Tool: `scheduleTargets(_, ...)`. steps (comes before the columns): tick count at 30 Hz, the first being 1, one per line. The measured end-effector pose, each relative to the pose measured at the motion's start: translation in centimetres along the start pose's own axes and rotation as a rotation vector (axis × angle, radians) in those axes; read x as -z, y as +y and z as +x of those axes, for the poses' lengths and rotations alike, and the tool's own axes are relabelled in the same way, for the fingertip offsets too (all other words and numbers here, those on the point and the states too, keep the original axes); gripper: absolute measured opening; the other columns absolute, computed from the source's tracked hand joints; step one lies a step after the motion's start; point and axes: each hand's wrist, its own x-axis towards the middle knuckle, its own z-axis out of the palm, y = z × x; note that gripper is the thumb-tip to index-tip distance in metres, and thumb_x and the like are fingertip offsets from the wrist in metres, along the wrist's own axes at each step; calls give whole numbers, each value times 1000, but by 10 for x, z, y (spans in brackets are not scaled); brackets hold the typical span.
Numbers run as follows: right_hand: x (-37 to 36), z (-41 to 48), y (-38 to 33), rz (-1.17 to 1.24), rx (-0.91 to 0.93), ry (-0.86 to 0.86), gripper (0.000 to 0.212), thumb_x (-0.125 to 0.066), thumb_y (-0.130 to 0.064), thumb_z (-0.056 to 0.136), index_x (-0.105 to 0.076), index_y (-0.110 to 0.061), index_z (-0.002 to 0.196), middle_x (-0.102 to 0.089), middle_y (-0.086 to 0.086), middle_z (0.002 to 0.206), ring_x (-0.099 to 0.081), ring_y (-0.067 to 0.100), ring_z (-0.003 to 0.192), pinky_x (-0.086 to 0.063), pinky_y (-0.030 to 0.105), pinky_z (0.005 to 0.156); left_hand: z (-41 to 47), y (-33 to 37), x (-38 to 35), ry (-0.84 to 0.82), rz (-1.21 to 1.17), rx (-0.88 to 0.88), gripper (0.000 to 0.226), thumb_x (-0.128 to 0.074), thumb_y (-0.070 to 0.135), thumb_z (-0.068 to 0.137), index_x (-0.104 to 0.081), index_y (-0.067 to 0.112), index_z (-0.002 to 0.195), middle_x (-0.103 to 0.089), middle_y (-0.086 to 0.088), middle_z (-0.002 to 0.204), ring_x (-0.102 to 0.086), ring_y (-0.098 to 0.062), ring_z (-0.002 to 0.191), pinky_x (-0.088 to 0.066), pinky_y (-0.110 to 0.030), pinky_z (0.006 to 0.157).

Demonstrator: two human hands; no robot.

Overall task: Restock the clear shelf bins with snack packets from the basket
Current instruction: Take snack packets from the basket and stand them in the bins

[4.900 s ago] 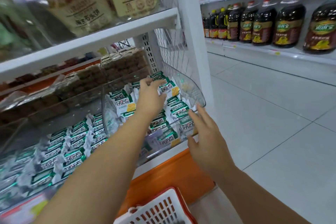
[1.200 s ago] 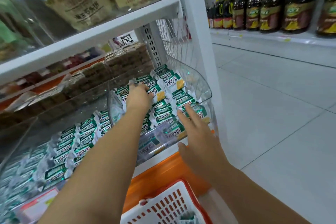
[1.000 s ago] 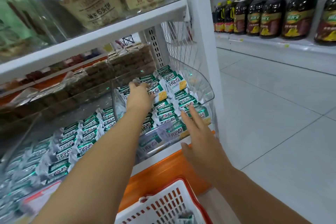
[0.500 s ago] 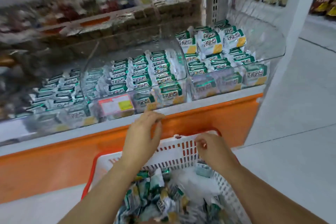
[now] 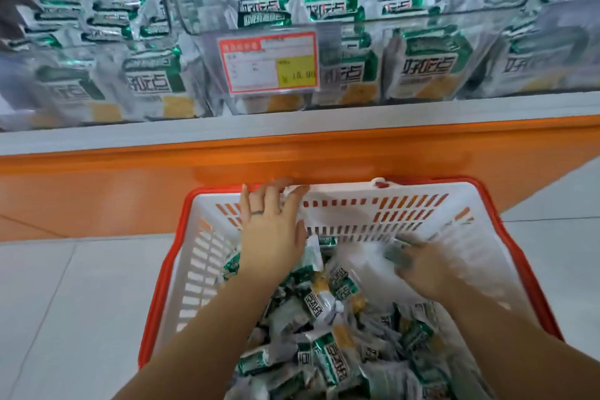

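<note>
The clear shelf bins [image 5: 422, 68] on the far side look well stocked to me; rows of green-and-white packets stand upright behind their front walls on both sides of the price tag [image 5: 268, 62], though I cannot see how much room is left at the top or back of them. The basket [image 5: 406, 195] sits on the floor [image 5: 65, 302] just near of the orange shelf base [image 5: 97, 191], and a deep, loose heap of snack packets [image 5: 324, 302] fills its near half; so I judge a good share of the restocking remains to be done, and this is the start of one more pickup.

My left hand [image 5: 272, 230] is spread flat with straight fingers over the far left of the basket, fingertips at the far rim, holding nothing I can make out. My right hand [image 5: 422, 269] is low on the right side among the packets; it is too blurred to tell whether it has closed on one.

For room: the basket's lattice walls hem both hands in left, right and far; the white shelf ledge [image 5: 227, 133] juts out above the orange base, so a lift must come up and towards me before going over the bins' front walls; the floor on the left and right is open.
</note>
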Motion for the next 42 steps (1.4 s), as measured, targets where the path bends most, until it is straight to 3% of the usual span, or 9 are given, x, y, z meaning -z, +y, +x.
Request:
scheduleTargets(7, -12, 22, 8, -355, 6, -92, 42, -52, -26, 94, -51, -16, 134, -31, 5, 150, -29, 25, 137, -25, 31, 111, 0, 4, -13, 94, 12, 18, 60, -75, 15, 64, -53, 17, 120, -37, -6, 121, -37, -32, 114, -11, -60, 109)
scheduleTargets(14, -19, 15, 3, -268, 61, -208, 34, -51, -15, 93, -50, -3, 125, -49, 10, 103, -44, 10, 72, -43, 28, 72, 4, 10, -5, -29, 2, 78, 61, -75, 13, 63, -55, 17, 120, -43, -9, 120, -35, -33, 114, -12, -62, 107)
scheduleTargets(22, 65, -52, -87, -386, 373, -65, 36, -51, -7, 91, -55, -10, 126, -46, 3, 124, -54, 19, 89, -48, 31, 79, 4, 29, 55, -233, -221, 182, 45, -57, 19, 90, -47, 25, 134, -43, 1, 133, -43, -21, 122, -12, -46, 116)
scheduleTargets(24, 91, -82, -116, -456, 486, -13, 33, -52, -10, 92, -58, -13, 125, -43, 1, 129, -53, 18, 84, -46, 29, 72, 8, 37, 82, -283, -413, 243, 30, -52, 19, 95, -56, 25, 124, -54, 4, 123, -56, -12, 100, -44, -28, 93)
scheduleTargets(26, 122, -118, -139, -463, 562, 35, 32, -51, -10, 94, -59, -17, 124, -40, -2, 131, -47, 15, 78, -39, 27, 63, 17, 43, 112, -384, -583, 325, 17, -48, 23, 98, -60, 22, 110, -62, 3, 106, -59, -6, 78, -43, -17, 61)
scheduleTargets(28, 152, -154, -151, -449, 623, 124, 33, -47, -11, 96, -60, -22, 125, -37, -6, 131, -49, 16, 77, -43, 32, 61, 25, 53, 144, -480, -770, 437, 25, -42, 32, 101, -60, 16, 101, -67, -2, 97, -63, -11, 74, -46, -21, 60)
scheduleTargets(33, 194, -219, -151, -381, 715, 346, 32, -42, -19, 98, -62, -33, 119, -23, -16, 139, -56, 15, 90, -47, 32, 73, 42, 91, 211, -628, -1400, 658, 38, -40, 46, 98, -63, 16, 100, -73, -10, 98, -72, -25, 84, -56, -35, 76)
scheduleTargets(37, 204, -234, -142, -129, 794, 504, 31, -49, -10, 93, -69, -26, 110, -35, -21, 138, -54, 6, 107, -45, 23, 92, 58, 118, 240, -492, -1491, 619, 24, -53, 28, 97, -58, 10, 112, -68, -8, 98, -70, -17, 71, -57, -28, 63)
scheduleTargets(42, 214, -232, -147, 492, 752, 788, 31, -55, 8, 81, -68, -20, 78, -58, -14, 109, -57, -5, 93, -43, 11, 78, 71, 149, 260, -282, -1495, 584, 19, -59, 24, 93, -59, 23, 112, -63, 1, 85, -60, -11, 76, -53, -28, 71)
